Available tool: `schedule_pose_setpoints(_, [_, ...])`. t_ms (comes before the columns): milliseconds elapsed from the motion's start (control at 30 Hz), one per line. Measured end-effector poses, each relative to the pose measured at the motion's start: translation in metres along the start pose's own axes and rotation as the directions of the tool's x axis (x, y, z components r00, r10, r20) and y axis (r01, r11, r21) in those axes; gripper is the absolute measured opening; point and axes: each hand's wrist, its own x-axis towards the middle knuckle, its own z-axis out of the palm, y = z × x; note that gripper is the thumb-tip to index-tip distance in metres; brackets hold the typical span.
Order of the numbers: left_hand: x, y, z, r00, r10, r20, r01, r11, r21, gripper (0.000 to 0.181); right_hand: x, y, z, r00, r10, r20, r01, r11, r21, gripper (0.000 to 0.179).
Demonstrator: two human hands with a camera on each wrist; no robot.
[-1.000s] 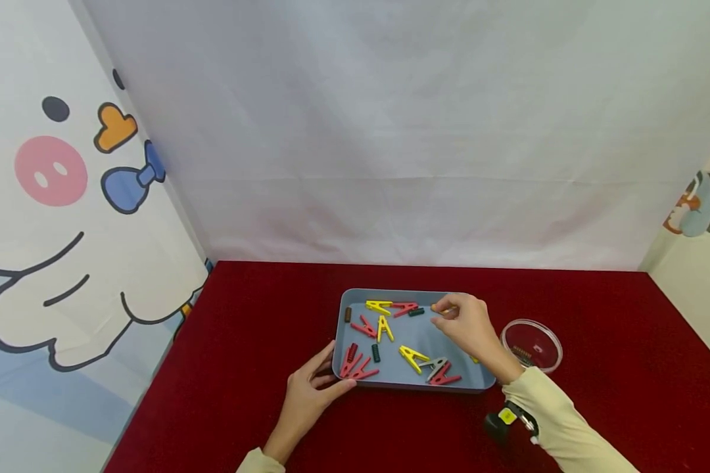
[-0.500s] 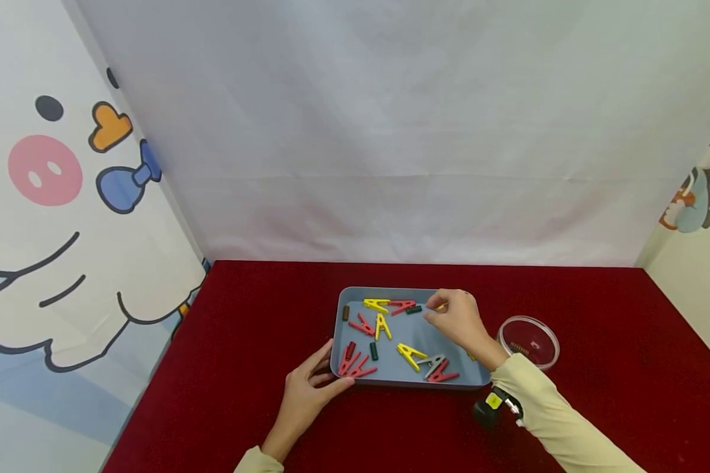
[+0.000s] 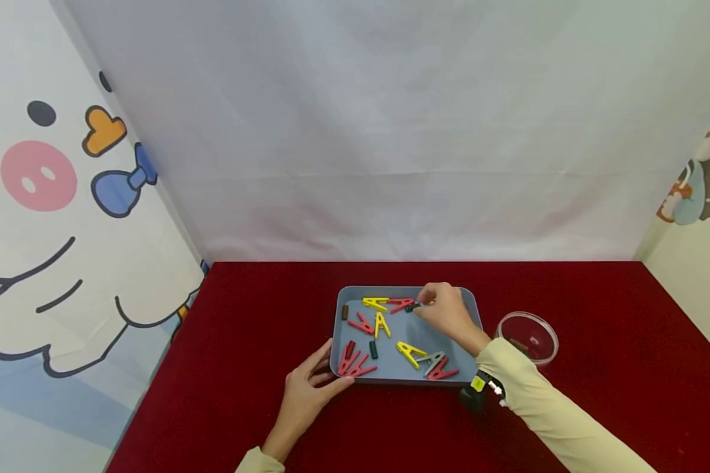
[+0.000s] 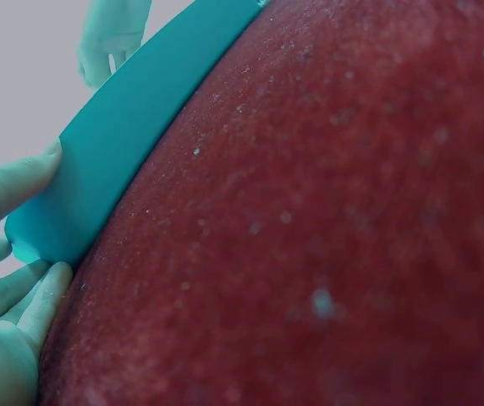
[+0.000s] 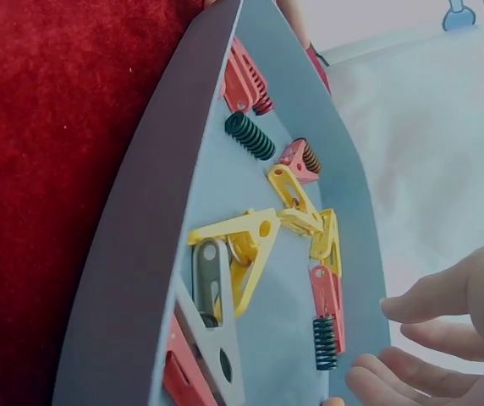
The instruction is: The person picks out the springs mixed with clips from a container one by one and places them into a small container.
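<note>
My left hand (image 3: pixel 307 387) holds the near left corner of a shallow blue-grey tray (image 3: pixel 426 335); in the left wrist view its thumb (image 4: pixel 35 178) presses the tray wall and other fingers lie around the corner. Over the tray's far right part is my right hand (image 3: pixel 446 312), fingertips right by a dark green coil spring (image 3: pixel 413 307). In the right wrist view its thumb and fingers are spread apart, with nothing between them, and that spring lies against a red clip (image 5: pixel 327 292). Yellow clips (image 3: pixel 410 353), a grey clip (image 3: pixel 433 360) and several red clips lie in the tray.
Another green spring (image 3: pixel 373 349), a brown spring (image 3: pixel 345 312) and a dark red spring (image 3: pixel 350 350) lie at the tray's left side. Right of the tray, a round clear dish (image 3: pixel 535 358) with a few springs stands on the dark red tablecloth (image 3: pixel 260 322).
My right hand has moved left over the tray, its fingertips now right by the green spring at the back. The left hand stays at the tray's corner.
</note>
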Motion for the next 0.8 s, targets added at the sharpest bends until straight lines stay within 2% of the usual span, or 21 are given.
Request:
schedule_pose_setpoints(233, [0.0,-0.002,-0.001,1.0,-0.004,0.002,0.004,1.0,0.005,0.072,0.008,0.002,0.008,1.0,-0.017,-0.02,0.017,1.0,-0.01,0.01])
schedule_pose_setpoints(567, [0.0,0.001,-0.002,1.0,-0.016,0.003,0.016,1.0,0.008,0.071,0.016,0.009,0.019,0.999,0.032,0.028,-0.029,0.993,-0.118,0.022])
schedule_pose_setpoints(800, [-0.001,0.002,-0.001,1.0,-0.02,0.015,0.02,1.0,-0.014,0.072,0.018,0.008,0.023,1.0,0.011,0.018,-0.009,0.99,-0.144,0.025])
